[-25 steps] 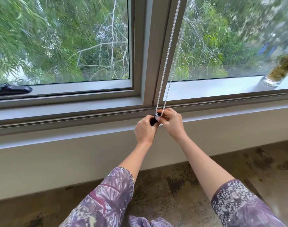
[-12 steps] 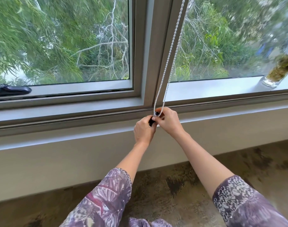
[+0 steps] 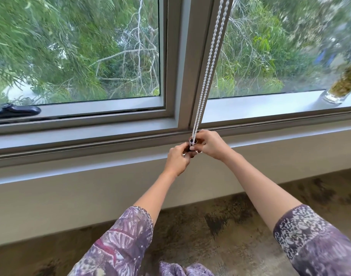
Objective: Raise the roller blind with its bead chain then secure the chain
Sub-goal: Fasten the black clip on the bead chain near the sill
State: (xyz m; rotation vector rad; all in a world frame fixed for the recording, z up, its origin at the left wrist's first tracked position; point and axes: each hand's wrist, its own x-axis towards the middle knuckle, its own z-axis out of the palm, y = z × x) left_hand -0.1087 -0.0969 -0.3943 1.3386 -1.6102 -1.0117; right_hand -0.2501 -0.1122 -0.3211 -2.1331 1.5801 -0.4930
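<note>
- Head view, largest thing first: the window frame [image 3: 182, 76] fills the upper half. Its glass is bare, so I judge the blind, itself out of view, to be raised already. What remains is fastening the chain.
- The bead chain [image 3: 210, 66] runs as two taut strands from the top edge, right of centre, down to the middle of the frame. It ends at the foot of the upright between the panes, where both hands meet.
- The right hand [image 3: 211, 145] has fingers and thumb curled in a pinch on the chain's bottom loop. The left hand [image 3: 177, 158], just lower left and touching it, has its fingers curled round the dark holder [image 3: 191, 143].
- Risk: the loop may slip off the holder if the pinch loosens before the beads seat. The tension in the strands would then pull the chain away to swing free.
- Risk: a hard downward tug could shift the blind or strain the holder's fixing, which the fingers hide.
- Smaller risk: a bead could jam half-seated, since the slot is small and covered by the fingers.
- Against the frame of one second ago, the strands lay slightly apart near the bottom and now run tight side by side.
- The holder seems, as far as the blur allows, turned more open-end-up, and the hands keep the same spot.
</note>
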